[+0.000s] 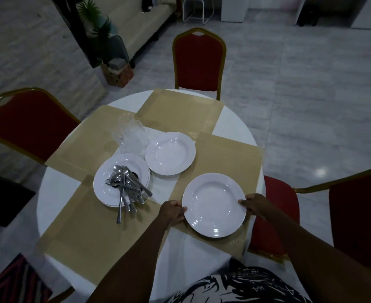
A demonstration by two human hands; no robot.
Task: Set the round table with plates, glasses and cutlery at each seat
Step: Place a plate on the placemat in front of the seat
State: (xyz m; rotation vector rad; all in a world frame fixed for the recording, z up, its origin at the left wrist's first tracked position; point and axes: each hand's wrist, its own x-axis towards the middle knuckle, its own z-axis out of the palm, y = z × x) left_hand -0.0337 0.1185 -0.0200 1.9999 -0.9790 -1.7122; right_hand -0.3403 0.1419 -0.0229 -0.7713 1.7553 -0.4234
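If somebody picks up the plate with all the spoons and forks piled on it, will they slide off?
Probably, if it tilts. The cutlery lies in a loose heap on the stacked plates, and several handles stick out past the rim, so they could slip or tip out. The plates look smooth and glossy, which likely gives little grip. Being a stack, it is probably heavy, so two hands seem safer.

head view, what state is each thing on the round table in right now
white plate at the right placemat: gripped at both rims by left hand and right hand
second white plate: lying bare near the centre
stacked white plates: carrying the metal cutlery pile
clear glasses: upright, clustered
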